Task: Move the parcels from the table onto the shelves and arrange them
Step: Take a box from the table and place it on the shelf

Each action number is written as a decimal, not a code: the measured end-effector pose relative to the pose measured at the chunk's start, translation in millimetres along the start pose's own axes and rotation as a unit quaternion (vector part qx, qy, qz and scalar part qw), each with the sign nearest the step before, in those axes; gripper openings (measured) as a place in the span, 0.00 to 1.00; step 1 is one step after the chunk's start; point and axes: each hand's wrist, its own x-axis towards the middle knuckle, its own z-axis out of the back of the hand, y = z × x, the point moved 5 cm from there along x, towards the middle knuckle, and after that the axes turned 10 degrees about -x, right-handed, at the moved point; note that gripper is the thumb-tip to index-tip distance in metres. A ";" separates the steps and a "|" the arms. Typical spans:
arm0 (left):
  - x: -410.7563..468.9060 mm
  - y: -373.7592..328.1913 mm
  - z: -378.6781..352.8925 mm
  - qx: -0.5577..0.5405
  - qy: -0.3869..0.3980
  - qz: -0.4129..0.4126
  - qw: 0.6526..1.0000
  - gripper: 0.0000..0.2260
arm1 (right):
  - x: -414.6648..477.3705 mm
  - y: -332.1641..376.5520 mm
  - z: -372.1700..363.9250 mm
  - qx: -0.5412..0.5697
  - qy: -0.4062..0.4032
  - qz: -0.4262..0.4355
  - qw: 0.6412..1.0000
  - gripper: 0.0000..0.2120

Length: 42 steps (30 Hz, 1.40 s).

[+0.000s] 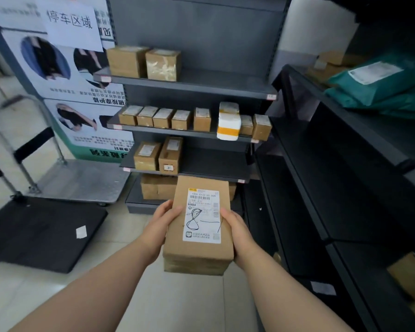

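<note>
Cardboard parcel, label up, is held in the air before the grey shelf unit, low by its bottom tiers. Left hand and right hand clamp its long sides, thumbs on top and fingers curled beneath. Small boxes line the middle shelf.

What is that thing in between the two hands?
A brown cardboard parcel with a white label. The left hand holds its left edge and the right hand its right edge, as the head view shows.
</note>
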 end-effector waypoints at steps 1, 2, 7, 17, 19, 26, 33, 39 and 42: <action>16.3 -8.0 6.1 0.004 0.003 0.002 1.000 0.32 | 15.9 3.9 -7.4 0.005 0.003 -0.002 1.000 0.27; 32.2 -14.0 11.9 0.007 0.011 0.006 1.000 0.34 | 30.0 6.7 -15.0 0.009 0.007 -0.004 1.000 0.28; 97.1 -20.6 33.3 0.005 0.050 0.050 0.997 0.34 | 91.7 -3.1 -39.8 0.038 0.011 -0.033 0.999 0.27; 208.5 8.8 42.8 0.017 0.042 0.115 0.992 0.32 | 226.2 -28.8 -30.3 0.069 -0.077 -0.098 0.990 0.45; 237.2 6.7 35.2 0.038 0.064 0.135 0.988 0.32 | 256.1 -19.4 -23.4 0.063 -0.084 -0.099 0.990 0.42; 372.5 -0.3 22.1 0.014 0.035 0.132 0.990 0.31 | 384.0 21.9 -9.9 0.020 -0.078 -0.105 0.991 0.20; 524.8 16.7 38.0 0.052 0.002 0.099 0.994 0.38 | 522.6 31.1 -13.5 -0.050 -0.083 -0.108 0.989 0.08; 634.6 38.3 54.7 0.132 -0.008 0.043 0.990 0.25 | 631.2 16.0 -10.8 -0.078 -0.122 -0.071 0.987 0.18; 672.7 38.3 54.1 0.275 -0.028 -0.002 0.961 0.25 | 674.3 13.1 -7.3 -0.102 -0.121 -0.045 0.986 0.22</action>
